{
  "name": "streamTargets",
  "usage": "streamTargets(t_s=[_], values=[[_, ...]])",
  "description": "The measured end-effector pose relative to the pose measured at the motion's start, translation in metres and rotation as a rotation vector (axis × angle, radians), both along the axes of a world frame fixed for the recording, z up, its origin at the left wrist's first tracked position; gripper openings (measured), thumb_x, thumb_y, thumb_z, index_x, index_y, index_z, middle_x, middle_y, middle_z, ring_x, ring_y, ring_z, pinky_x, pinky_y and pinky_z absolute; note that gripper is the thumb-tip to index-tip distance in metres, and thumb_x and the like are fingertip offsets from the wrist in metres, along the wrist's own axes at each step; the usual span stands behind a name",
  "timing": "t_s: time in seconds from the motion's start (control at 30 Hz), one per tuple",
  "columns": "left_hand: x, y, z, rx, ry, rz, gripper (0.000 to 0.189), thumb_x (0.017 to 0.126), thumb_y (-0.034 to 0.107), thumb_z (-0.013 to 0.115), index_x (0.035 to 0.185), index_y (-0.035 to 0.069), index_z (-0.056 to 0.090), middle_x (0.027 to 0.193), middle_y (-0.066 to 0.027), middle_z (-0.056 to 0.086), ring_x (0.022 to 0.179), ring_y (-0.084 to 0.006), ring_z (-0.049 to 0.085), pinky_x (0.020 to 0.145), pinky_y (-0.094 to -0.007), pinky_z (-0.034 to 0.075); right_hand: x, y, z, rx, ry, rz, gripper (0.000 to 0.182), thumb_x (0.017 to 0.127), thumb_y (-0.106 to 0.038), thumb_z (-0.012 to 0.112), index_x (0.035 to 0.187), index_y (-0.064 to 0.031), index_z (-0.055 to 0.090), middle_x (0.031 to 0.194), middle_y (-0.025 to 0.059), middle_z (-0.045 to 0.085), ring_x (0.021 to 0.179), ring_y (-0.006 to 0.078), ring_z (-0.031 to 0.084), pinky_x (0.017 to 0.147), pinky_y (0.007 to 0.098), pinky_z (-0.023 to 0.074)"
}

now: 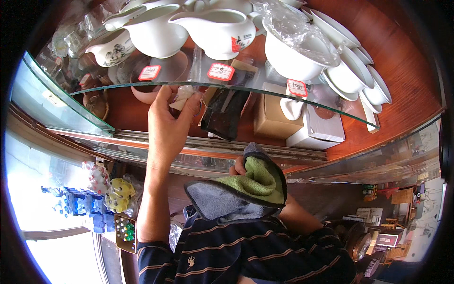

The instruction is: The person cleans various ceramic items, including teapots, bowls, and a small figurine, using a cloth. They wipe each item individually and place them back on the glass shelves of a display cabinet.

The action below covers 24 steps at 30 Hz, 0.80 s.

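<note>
My left hand (172, 119) is raised to the glass shelf's front edge and pinches a small pale object (183, 95), partly wrapped in clear plastic; what it is I cannot tell. Near my chest, my right hand (238, 167) holds a green and grey microfiber cloth (260, 177), which hides most of the fingers. Above the shelf edge (220, 85) stand white porcelain pitchers (220, 33) and a plastic-wrapped white bowl (294, 53). Red-bordered price tags (220, 71) lie along the front of the glass. A brown bowl (142, 94) is on the level below, just left of my left hand.
Under the glass are a dark wrapped item (225, 113), a brown cardboard box (275, 117) and a white box (317, 129). More white bowls (351, 71) stand at the right. A sliding glass door (71, 99) is at the left, above metal tracks (212, 147). Bottled drinks (81, 202) stand lower left.
</note>
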<state>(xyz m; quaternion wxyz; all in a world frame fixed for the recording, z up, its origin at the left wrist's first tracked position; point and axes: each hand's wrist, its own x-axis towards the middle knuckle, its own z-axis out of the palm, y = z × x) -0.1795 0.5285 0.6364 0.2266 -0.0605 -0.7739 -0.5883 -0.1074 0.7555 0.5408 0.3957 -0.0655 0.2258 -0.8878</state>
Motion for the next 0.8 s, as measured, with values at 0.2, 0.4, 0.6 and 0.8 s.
streamTargets(t_s=[0.2, 0.4, 0.6, 0.8], values=[[0.001, 0.023, 0.009, -0.286, 0.016, -0.009, 0.029, 0.087, 0.017, 0.078, 0.102, -0.004, 0.065, 0.092, -0.0211, 0.073, 0.085, -0.0361, 0.073, 0.074, -0.0395, 0.056, 0.005, -0.001, -0.001, 0.239, 0.115, -0.057, 0.054, 0.09, -0.055, 0.069, 0.092, -0.0039, 0.05, 0.093, 0.0154, 0.056, 0.086, 0.0207, 0.057, 0.076, 0.0292, 0.0499], [-0.01, 0.029, 0.001, -0.614, -0.017, 0.056, 0.039, 0.087, 0.026, 0.077, 0.115, 0.001, 0.066, 0.106, -0.0242, 0.066, 0.09, -0.0402, 0.066, 0.079, -0.0469, 0.054, 0.014, 0.002, 0.001, 0.192, 0.134, -0.081, 0.068, 0.083, -0.068, 0.068, 0.094, -0.0041, 0.049, 0.096, 0.0159, 0.056, 0.087, 0.0199, 0.058, 0.077, 0.0283, 0.0503], [0.015, 0.023, -0.012, -0.708, 0.135, 0.119, 0.087, 0.081, 0.044, 0.079, 0.146, 0.001, 0.039, 0.134, -0.0279, 0.049, 0.117, -0.0462, 0.056, 0.092, -0.0527, 0.052, 0.017, 0.013, -0.002, 0.171, 0.094, -0.101, 0.061, 0.086, -0.061, 0.067, 0.103, -0.0046, 0.052, 0.103, 0.0132, 0.057, 0.092, 0.0176, 0.06, 0.081, 0.0279, 0.0509], [0.0, 0.057, -0.024, -0.824, -0.073, 0.12, 0.082, 0.081, 0.041, 0.077, 0.143, 0.001, 0.041, 0.124, -0.0266, 0.054, 0.107, -0.0424, 0.063, 0.082, -0.0521, 0.056, 0.011, 0.022, -0.038, -0.065, 0.122, 0.024, 0.04, 0.1, -0.036, 0.064, 0.123, -0.0042, 0.056, 0.115, 0.0081, 0.059, 0.103, 0.0133, 0.062, 0.091, 0.0278, 0.052]])
